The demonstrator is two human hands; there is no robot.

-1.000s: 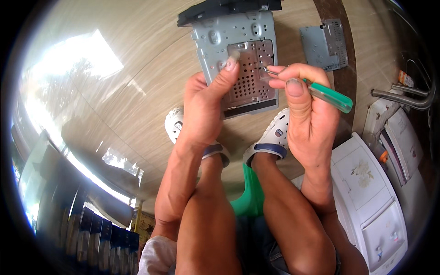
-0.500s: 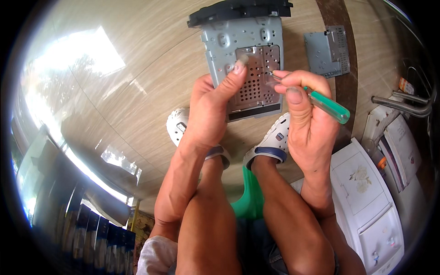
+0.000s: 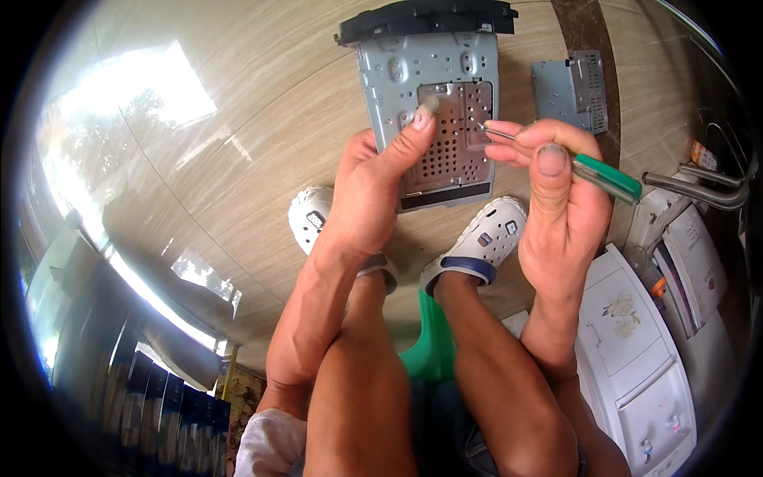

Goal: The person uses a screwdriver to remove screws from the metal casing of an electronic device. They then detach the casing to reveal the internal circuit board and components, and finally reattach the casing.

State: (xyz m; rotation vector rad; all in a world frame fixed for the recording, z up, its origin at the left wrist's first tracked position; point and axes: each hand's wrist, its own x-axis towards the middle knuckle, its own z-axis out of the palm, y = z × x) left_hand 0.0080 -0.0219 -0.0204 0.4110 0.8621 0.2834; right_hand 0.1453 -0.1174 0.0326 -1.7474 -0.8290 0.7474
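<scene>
— What have the hands got right now?

— From my feed, the left hand is curled into a loose fist over the near left part of the metal chassis, thumb stretched up so its tip presses on the perforated plate. I can't tell whether the curled fingers grip anything beneath. The right hand is clamped on a screwdriver with a green handle; thumb and fingers pinch the shaft, and the metal tip points left at the right edge of that plate.

— Where does the chassis sit?

— Flat on the floor, pale wood-look planks, just beyond my feet. Its black front panel faces away, at the far end. The near edge lies close to the two white clogs.

— Anything else around?

— A smaller grey metal piece lies on the floor to the right of the chassis, apart from it, next to a dark strip in the floor. At the right edge stands a white cabinet with a flower pattern and drawers. A green stool shows between my knees. Bright window glare reflects off the floor on the left.

— Are the hands touching each other?

— No, they're apart, with the plate between thumb and tool tip.
</scene>
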